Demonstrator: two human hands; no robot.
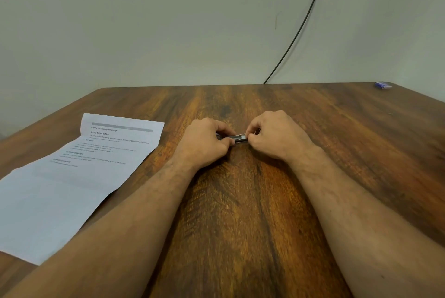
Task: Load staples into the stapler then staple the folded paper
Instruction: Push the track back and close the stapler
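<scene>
- Hands meet mid-bench: left hand (204,140) grips stapler (237,139), right hand (273,137) pinches its metal end
- Paper (72,177) lies flat, left side of bench (240,213)

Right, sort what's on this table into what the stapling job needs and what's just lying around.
For the job:
- stapler, gripped by the left hand and pinched at its metal end by the right hand
- printed paper, lying creased at the left
- small blue box at the far right corner, possibly staples

Lying about:
- black cable against the wall
</scene>
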